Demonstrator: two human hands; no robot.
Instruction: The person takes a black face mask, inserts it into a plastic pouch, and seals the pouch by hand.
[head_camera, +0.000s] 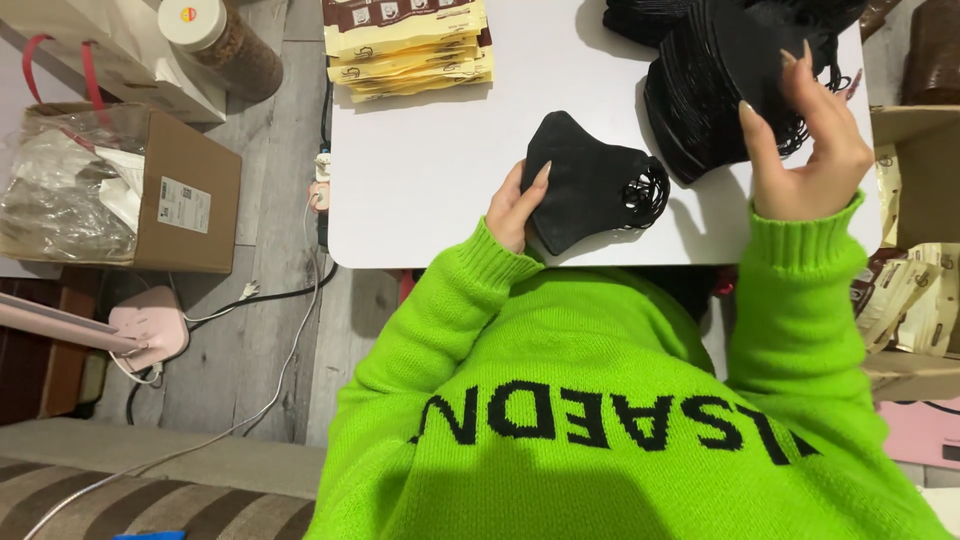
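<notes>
White tabletop fills the middle of the view, seen from above, with grey wood flooring to one side. A person in a bright green knitted sweater with black lettering sits at the near edge.

Up past the right hand sits a big heap of black face masks; the right hand is raised into that heap, fingers curled around the edge of the top masks, gripping them. The left hand rests at the table's near edge, thumb and fingers pinching the side of a single black mask that lies flat on the table, just beyond and to the right of that hand. Its curled ear loops bunch at the far side from the left hand, close to the heap.

Well beyond the left hand, a stack of yellow and brown flat packets lies at the table's far edge. Left of that hand, on the floor, stand a cardboard box with clear plastic inside and a pale pink lamp base with cables.
</notes>
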